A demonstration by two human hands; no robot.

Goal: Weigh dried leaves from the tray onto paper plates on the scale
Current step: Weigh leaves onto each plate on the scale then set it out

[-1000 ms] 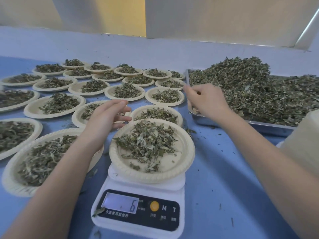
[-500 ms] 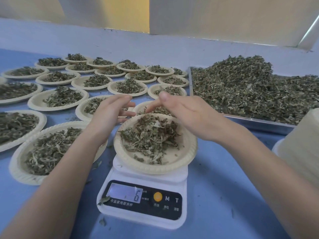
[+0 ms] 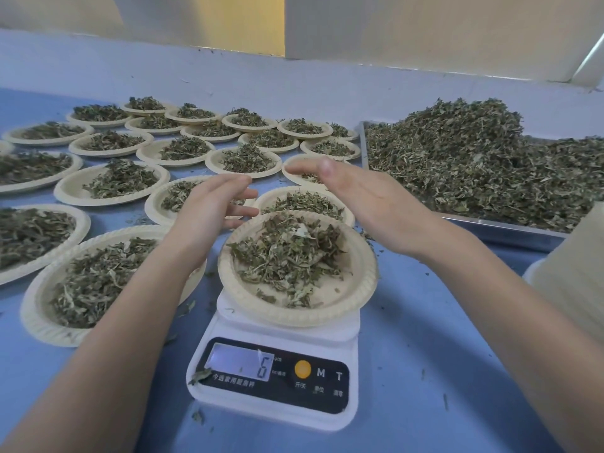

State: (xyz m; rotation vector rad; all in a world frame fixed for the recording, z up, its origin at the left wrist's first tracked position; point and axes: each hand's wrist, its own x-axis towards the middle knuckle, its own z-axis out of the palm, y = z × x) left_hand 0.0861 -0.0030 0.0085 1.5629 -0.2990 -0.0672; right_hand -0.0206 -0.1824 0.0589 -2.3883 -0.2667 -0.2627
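A paper plate (image 3: 356,289) heaped with dried leaves (image 3: 287,253) sits on a white kitchen scale (image 3: 274,377) whose display reads 6. My left hand (image 3: 209,214) hovers just left of the plate's far rim, fingers straight and empty. My right hand (image 3: 356,194) hovers over the plate's far right side, palm turned left, fingers extended, holding nothing. At the right, a metal tray (image 3: 510,228) carries a big pile of dried leaves (image 3: 483,158).
Several filled paper plates (image 3: 75,194) cover the blue table to the left and behind the scale. A stack of unused paper plates (image 3: 575,273) stands at the right edge. Loose leaf bits lie around the scale. A pale wall runs along the back.
My right hand came from the tray's edge to above the plate and dropped its leaves, then spread open. The left hand stayed beside the plate. The reading is still 6.
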